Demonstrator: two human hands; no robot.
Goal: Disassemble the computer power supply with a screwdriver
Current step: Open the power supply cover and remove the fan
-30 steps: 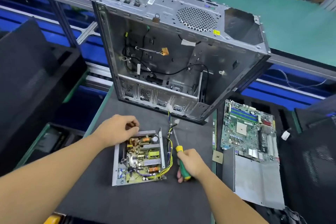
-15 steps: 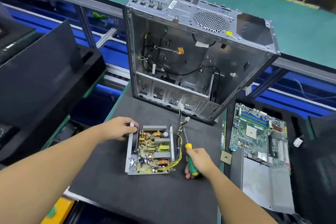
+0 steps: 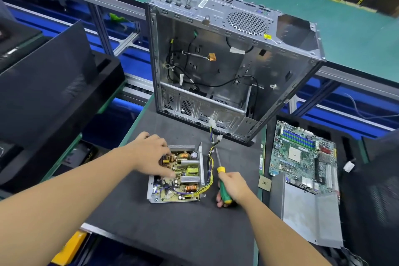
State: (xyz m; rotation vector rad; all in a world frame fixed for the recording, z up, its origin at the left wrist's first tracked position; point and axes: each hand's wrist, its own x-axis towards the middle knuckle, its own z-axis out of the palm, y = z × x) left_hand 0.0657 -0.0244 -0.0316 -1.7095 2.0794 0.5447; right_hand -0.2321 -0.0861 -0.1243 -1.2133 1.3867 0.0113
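The opened power supply (image 3: 183, 181) lies on the dark mat, a metal tray with a yellowish circuit board, heatsinks and copper coils showing. Its yellow and black cable bundle (image 3: 210, 164) runs up along its right side. My left hand (image 3: 151, 155) rests on the board's upper left part, fingers down among the components and hiding them. My right hand (image 3: 232, 188) is closed around the green and yellow handle of a screwdriver (image 3: 222, 181). Its shaft points up along the cables, just right of the supply and apart from it.
An empty metal computer case (image 3: 226, 60) stands open behind the supply. A motherboard (image 3: 302, 157) and a grey metal panel (image 3: 308, 214) lie to the right, with a small CPU chip (image 3: 264, 183) beside them. Black foam trays (image 3: 43, 93) fill the left side.
My left hand has moved from the supply's left wall onto the circuit board. The right hand keeps the screwdriver beside the supply. The camera has shifted slightly.
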